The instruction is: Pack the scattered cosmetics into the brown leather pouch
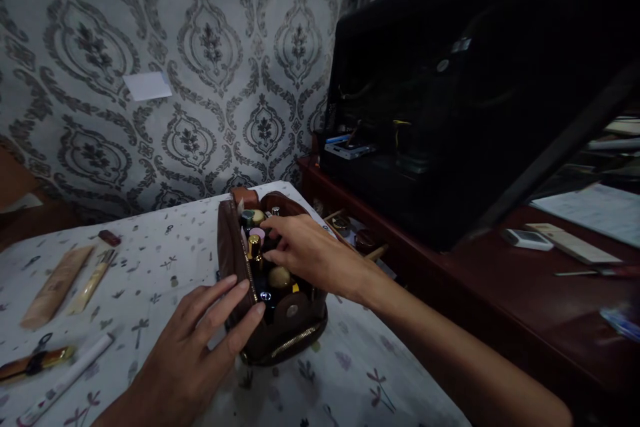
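Note:
A brown zip-up cosmetic bag [230,240] stands unzipped on the patterned white cloth, packed with small items. Inside show a gold-capped bottle [255,248], a pink round cap [257,233] and a tan rounded item [279,277]. My right hand [305,247] reaches into the bag from the right; its thumb and forefinger are apart beside the gold cap, with nothing visible between them. The other fingers are partly hidden. My left hand [200,333] has its fingers spread, their tips touching the bag's near left side.
To the left on the cloth lie a beige tube [56,285], a slim tube [91,282], a white pen-like stick [67,379], a gold-and-dark item [37,363] and a small dark red item [109,237]. A large black screen [425,113] stands on the reddish-brown desk [525,307] at right.

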Demonstrator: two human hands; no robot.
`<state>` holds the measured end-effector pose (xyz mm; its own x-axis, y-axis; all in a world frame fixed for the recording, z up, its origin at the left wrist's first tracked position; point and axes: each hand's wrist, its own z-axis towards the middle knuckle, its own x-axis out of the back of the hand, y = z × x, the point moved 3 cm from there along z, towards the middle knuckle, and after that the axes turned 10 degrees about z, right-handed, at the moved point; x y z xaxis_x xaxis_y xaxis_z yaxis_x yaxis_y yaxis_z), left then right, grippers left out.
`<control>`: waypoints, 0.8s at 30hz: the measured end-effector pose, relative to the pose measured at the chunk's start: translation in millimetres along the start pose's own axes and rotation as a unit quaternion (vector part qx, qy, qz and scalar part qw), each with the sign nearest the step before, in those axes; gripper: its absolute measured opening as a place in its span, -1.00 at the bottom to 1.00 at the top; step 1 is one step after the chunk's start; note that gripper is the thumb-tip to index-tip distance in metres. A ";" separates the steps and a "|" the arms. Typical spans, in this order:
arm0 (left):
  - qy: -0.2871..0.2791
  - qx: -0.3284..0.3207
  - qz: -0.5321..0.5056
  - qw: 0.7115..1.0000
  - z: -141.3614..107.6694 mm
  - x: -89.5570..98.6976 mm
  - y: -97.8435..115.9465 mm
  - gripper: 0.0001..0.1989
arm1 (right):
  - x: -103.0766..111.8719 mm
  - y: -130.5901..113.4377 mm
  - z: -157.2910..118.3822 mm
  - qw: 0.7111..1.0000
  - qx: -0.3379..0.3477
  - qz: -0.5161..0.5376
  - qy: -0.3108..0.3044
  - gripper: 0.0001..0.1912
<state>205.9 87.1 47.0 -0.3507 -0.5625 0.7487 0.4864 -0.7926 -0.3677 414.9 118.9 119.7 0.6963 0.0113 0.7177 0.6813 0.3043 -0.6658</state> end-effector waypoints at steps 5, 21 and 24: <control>0.013 0.016 -0.010 1.000 0.2 -0.4 1.3 -0.46 | 4.5 -9.2 -9.9 0.999 0.023 -0.001 0.032 -0.78; -0.027 0.116 -0.121 0.986 12.5 8.2 -6.1 -0.52 | -14.5 -18.9 -10.6 0.997 0.065 -0.052 -0.002 -0.74; -0.035 0.117 -0.140 0.983 15.9 9.0 -8.7 -0.51 | -15.8 -20.2 -10.9 0.996 0.066 -0.052 -0.004 -0.72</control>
<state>211.3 92.7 65.7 -0.4448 -0.3056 0.8419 0.5518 -0.8339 -0.0112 392.7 102.2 119.5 0.6220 -0.0193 0.7828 0.7133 0.4265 -0.5562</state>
